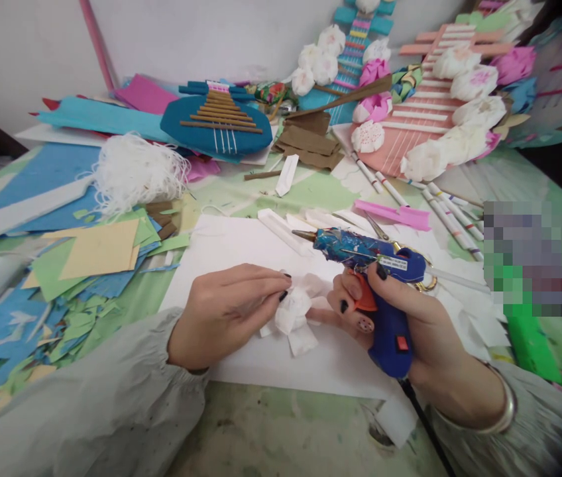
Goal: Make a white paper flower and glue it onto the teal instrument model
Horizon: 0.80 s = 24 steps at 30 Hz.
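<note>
A blue glue gun point(390, 331) with an orange trigger is held in my right hand point(430, 331), its metal nozzle pointing left. One finger of that hand reaches toward a white paper flower point(293, 311). My left hand point(231, 311) pinches the flower's upper left side between thumb and fingertips. Loose petals of the flower spread over a white paper sheet point(231, 252). Behind the glue gun lie scissors point(378, 228) with gold handles, partly hidden by it.
Cut paper scraps point(77, 318) and a heap of white string point(136, 173) lie at left. Blue point(216, 126) and pink point(410, 126) paper instruments stand at the back. Markers point(452, 218) lie at right. The glue gun's black cord point(427, 424) runs down toward the front edge.
</note>
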Each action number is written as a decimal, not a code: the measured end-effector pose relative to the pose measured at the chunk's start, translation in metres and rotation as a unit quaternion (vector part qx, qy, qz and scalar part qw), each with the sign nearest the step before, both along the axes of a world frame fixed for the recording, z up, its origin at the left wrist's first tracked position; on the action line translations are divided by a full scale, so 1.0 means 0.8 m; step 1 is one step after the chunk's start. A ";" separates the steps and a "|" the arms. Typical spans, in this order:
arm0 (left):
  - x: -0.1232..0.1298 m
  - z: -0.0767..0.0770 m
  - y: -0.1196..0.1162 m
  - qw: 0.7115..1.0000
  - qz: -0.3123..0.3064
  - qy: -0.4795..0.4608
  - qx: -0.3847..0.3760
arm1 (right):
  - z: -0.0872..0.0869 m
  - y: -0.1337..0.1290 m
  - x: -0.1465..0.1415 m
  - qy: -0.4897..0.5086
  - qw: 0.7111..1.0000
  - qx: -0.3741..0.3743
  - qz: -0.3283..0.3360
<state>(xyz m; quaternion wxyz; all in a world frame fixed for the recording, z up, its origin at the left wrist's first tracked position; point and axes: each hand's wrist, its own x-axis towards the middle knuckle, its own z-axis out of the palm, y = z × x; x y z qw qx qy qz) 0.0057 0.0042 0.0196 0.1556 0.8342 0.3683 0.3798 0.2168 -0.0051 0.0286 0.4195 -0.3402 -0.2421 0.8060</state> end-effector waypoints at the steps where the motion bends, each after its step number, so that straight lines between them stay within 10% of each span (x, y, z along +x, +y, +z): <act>1: 0.000 0.001 -0.001 1.000 -0.005 0.005 0.019 | 0.000 0.000 0.000 0.006 1.000 -0.001 0.000; 24: 0.000 -0.012 -0.020 0.975 -0.052 0.156 0.151 | 0.001 0.000 -0.003 0.026 0.999 -0.017 -0.022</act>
